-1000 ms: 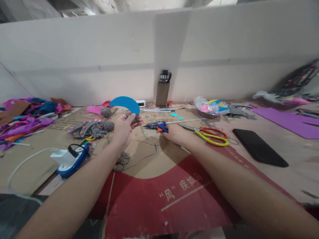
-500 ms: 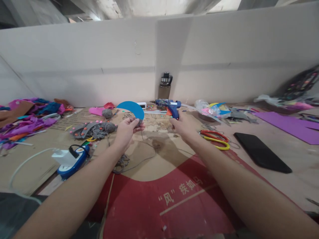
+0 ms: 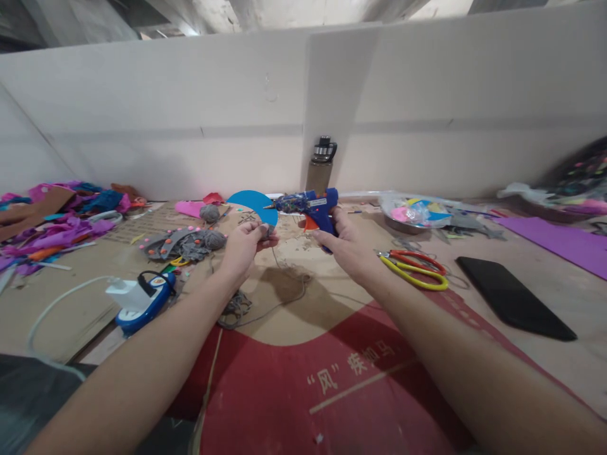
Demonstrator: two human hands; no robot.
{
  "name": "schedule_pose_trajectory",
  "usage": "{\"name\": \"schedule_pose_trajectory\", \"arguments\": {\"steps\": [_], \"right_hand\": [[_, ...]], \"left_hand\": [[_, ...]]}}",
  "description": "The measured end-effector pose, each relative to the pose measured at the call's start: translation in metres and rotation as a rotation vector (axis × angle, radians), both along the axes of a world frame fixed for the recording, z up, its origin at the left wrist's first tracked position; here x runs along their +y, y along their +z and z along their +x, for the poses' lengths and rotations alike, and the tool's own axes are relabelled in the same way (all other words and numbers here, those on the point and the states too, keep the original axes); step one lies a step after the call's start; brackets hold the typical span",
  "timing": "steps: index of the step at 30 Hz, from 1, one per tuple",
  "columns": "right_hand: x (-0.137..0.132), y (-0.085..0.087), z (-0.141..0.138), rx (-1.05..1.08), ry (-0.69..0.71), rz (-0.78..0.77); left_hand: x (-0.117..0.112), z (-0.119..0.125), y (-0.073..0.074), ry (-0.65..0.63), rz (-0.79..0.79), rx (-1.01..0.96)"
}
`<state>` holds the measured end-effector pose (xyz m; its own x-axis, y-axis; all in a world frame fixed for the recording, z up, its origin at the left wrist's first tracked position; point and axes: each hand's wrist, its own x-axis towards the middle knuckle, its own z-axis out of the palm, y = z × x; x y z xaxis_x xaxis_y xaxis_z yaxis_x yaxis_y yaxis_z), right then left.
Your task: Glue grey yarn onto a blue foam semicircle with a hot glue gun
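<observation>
My left hand (image 3: 249, 246) pinches the lower end of a curved blue sheet piece (image 3: 253, 203), with grey yarn wrapped at that end. From those fingers a grey yarn strand (image 3: 284, 303) trails down to a loose tangle (image 3: 234, 309) on the cardboard. A blue glue gun (image 3: 322, 212) with an orange trigger is gripped in my right hand (image 3: 344, 237). Its nozzle points left and lies over or right beside the blue piece; whether they touch I cannot tell. My right fingers are partly hidden behind the handle.
Red-and-yellow-handled pliers (image 3: 417, 268) and a black phone (image 3: 515, 297) lie to the right. A bottle (image 3: 321, 165) stands by the back wall. At left are a blue power strip (image 3: 147, 306), grey yarn pieces (image 3: 184, 243) and colourful scraps (image 3: 71, 208). Red-printed cardboard (image 3: 303, 392) covers the front.
My right hand has brought the glue gun left and closer, so its nozzle now reaches the blue piece. My left hand keeps its pinch. The view has shifted slightly.
</observation>
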<state>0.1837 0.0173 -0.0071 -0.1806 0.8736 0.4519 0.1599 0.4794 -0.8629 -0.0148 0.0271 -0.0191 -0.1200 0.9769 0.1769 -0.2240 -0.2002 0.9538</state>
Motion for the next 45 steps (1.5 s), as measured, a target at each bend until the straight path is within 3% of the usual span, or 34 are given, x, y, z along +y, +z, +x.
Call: {"name": "schedule_pose_trajectory", "arguments": {"steps": [7,23,45], "right_hand": [[-0.001,-0.005,0.0,-0.108,-0.008,0.156],[-0.009,0.001,-0.002,-0.254,-0.081,0.138],[-0.013,0.003,-0.003,-0.234,-0.08,0.16]], "left_hand": [[-0.001,0.001,0.001,-0.002,-0.003,0.017],[-0.003,0.002,0.003,-0.009,0.001,0.011],[-0.003,0.001,0.006,0.036,0.039,-0.003]]}}
